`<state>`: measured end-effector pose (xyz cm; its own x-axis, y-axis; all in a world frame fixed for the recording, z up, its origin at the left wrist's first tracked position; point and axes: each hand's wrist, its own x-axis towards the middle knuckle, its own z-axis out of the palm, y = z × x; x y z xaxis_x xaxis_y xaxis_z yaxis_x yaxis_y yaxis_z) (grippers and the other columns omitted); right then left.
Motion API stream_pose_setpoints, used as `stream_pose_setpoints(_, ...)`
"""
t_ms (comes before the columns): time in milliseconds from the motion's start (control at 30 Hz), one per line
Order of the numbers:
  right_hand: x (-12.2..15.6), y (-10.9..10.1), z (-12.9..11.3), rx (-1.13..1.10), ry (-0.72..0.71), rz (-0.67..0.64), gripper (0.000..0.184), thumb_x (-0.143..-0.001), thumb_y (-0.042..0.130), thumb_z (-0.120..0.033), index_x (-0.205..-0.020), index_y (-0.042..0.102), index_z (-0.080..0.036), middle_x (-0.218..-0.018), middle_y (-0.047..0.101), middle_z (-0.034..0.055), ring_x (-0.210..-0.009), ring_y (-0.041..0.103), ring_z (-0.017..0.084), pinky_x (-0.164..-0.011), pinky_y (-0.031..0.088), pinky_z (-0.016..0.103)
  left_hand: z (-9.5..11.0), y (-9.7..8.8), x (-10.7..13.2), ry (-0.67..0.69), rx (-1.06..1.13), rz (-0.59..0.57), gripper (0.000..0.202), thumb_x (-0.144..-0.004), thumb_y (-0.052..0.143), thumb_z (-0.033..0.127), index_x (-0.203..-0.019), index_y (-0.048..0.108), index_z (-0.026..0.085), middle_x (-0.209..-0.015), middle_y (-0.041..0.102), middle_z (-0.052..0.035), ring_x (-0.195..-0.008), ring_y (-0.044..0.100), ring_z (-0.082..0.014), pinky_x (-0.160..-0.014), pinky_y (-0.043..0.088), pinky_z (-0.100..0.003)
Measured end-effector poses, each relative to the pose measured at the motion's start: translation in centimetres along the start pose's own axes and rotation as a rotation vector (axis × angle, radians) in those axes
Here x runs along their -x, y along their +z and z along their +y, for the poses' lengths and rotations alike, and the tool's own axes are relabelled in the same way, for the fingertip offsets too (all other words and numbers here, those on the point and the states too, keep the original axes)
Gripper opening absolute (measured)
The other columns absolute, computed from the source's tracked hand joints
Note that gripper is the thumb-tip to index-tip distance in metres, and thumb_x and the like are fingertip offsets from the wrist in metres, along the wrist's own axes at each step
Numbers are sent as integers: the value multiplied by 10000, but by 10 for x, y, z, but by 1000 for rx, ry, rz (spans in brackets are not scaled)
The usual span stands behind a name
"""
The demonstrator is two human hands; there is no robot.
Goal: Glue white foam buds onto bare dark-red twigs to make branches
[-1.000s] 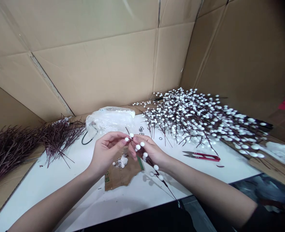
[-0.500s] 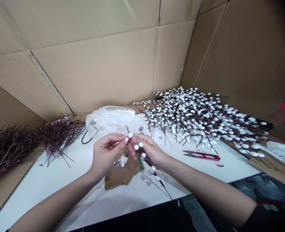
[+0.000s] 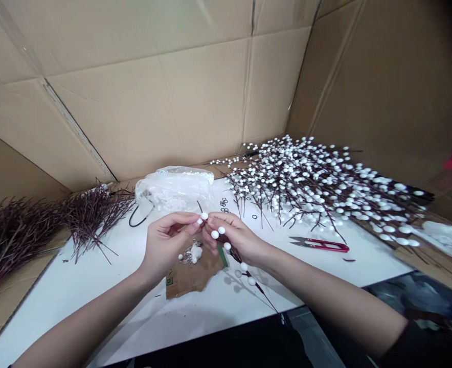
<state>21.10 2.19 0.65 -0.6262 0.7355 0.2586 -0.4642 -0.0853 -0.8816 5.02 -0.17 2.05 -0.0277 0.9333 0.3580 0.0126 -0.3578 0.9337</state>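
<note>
My right hand (image 3: 231, 235) is closed around an artificial berry branch (image 3: 262, 290), a dark brown stem with several white balls along it. Its lower end slants down toward the table's front edge, and a bare tip rises above my fingers. With thumb and forefinger, my left hand (image 3: 172, 235) pinches a small white ball (image 3: 200, 221) right beside the ball near that tip. Beneath both hands lies a torn cardboard piece (image 3: 201, 278) carrying a lump of white paste (image 3: 195, 252). Exactly how the pinched ball meets the stem is too small to make out.
A large pile of white-berried branches (image 3: 306, 179) fills the back right. Red-handled thread snips (image 3: 321, 244) lie in front of it. Bare brown twigs (image 3: 95, 220) are heaped at left, and a clear plastic bag of white balls (image 3: 172, 189) sits behind my hands. Cardboard walls (image 3: 153, 112) enclose the table.
Both hands stay almost in place, and the branch tip has shifted slightly left. The white balls by my fingertips have moved a little down and left.
</note>
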Motion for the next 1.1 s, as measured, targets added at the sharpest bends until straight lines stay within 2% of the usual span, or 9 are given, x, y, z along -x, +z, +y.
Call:
stream_pose_setpoints(400,-1,-3,3,8,21,-32,323,-908,470,-362,-659,508,-159,-576,511,-26,-506,494,92,-514,348,237,0,3,1,-6,3,19,73,-673,744,188,-744,733,205,-817,742,-29,-787,681,-151,-756,551,-267)
stream_pose_setpoints(600,-1,-3,3,1,18,-43,329,-911,468,-361,-658,506,-154,-585,509,-26,-513,494,88,-519,341,234,0,4,1,-23,-2,38,79,-661,750,208,-735,730,190,-814,744,-42,-785,684,-172,-761,554,-301)
stream_pose_setpoints(900,-1,-2,4,-11,2,-59,328,-912,471,-352,-655,501,-150,-581,506,-25,-508,486,89,-516,341,236,-4,3,3,-47,39,27,79,-682,741,191,-760,726,190,-809,740,-31,-762,680,-145,-717,546,-247)
stream_pose_setpoints(1100,-1,0,2,-61,-12,-36,314,-904,486,-333,-645,491,-156,-555,507,-31,-491,486,92,-519,366,240,-5,4,5,-57,150,-14,72,-716,715,176,-784,702,197,-884,713,-25,-816,663,-130,-745,539,-235)
